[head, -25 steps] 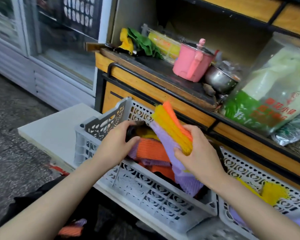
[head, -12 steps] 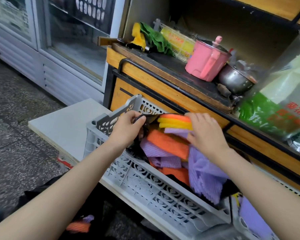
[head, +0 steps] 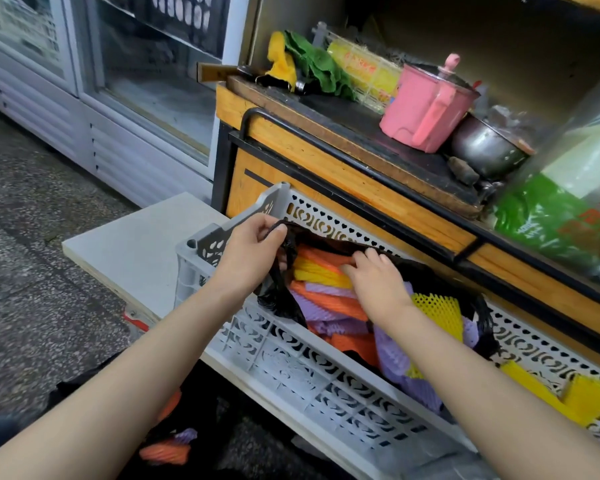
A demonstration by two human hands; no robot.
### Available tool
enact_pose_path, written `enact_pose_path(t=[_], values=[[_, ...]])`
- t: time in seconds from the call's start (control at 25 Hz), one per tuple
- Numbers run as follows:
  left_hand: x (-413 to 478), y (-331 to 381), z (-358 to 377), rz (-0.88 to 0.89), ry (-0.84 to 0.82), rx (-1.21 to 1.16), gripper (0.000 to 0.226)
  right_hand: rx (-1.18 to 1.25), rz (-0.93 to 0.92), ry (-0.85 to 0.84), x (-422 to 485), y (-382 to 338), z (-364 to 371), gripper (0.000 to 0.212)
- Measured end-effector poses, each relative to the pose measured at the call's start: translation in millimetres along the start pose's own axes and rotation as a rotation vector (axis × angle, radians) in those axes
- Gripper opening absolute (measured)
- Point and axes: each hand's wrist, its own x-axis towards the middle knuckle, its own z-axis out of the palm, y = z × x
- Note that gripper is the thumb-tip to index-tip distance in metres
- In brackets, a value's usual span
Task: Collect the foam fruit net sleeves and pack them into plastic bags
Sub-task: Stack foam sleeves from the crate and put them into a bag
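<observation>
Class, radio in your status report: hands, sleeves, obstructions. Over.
Left hand pinches bag rim. Right hand holds sleeves at bag mouth, inside crate. No obstruction seen.

Green-printed bag (head: pixel 548 223) blurred, far-right crate (head: pixel 551 356) and its yellow sleeves (head: pixel 596 400) cut off

Open from above: the mouth of the black bag (head: pixel 278 301) inside the grey crate (head: pixel 291 362), pinched at its left rim by your left hand (head: pixel 253 251); your right hand (head: pixel 374 282), fingers curled on the stacked foam sleeves (head: pixel 326 296), fills most of it. Blocking the far side: the counter's black rail (head: pixel 343 187) just behind the crate wall, pink pot (head: pixel 426 105) and steel pot (head: pixel 482 147) above. Free surface: the white board (head: pixel 136 244) left of the crate.
</observation>
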Motion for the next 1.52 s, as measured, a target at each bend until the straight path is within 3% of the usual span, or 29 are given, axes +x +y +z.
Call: enact_pose_path(t=[0.2,0.28,0.48,0.64,0.72,0.8,0.88,1.0,1.12,1.32,1.52], values=[[-4.3,1.9,0.5,0.006,-0.033,0.075,0.013,0.178,-0.002,-0.051,-5.9,-4.3,1.5,0.061],[-6.3,2.1,5.3,0.031,-0.065,0.151,0.009,0.185,-0.024,-0.054,-12.7,-0.1,2.2,0.055],[-12.5,5.6,28.9,0.109,-0.144,0.365,0.005,0.123,-0.016,0.127,-37.4,15.3,-4.4,0.039],[-25.3,15.3,61.3,0.359,-0.176,0.89,0.017,0.214,-0.001,0.357,-82.7,42.9,-24.7,0.017],[-30.6,21.3,77.1,0.514,-0.12,1.134,0.027,0.279,0.078,0.488,-114.7,64.4,-33.9,0.018],[-36.4,27.6,112.7,0.718,-0.112,1.194,0.028,0.326,0.2,0.578,-155.0,97.1,-29.7,0.025],[-47.9,34.4,158.8,0.898,-0.173,1.109,0.028,0.317,0.32,0.598,-192.0,131.8,-6.2,0.023],[-67.1,30.9,239.4,1.081,-0.36,0.989,0.022,0.31,0.531,0.459,-244.3,178.7,54.8,0.019],[-74.3,5.6,310.1,1.061,-0.618,0.98,0.017,0.409,0.706,0.143,-284.7,210.5,125.2,0.031],[-60.1,-58.0,396.6,0.639,-0.954,1.165,0.035,0.768,0.818,-0.279,-313.3,229.6,203.2,0.057],[-61.2,-122.0,462.8,0.233,-1.095,1.195,0.047,0.833,0.756,-0.545,-321.1,234.7,257.4,0.069]])
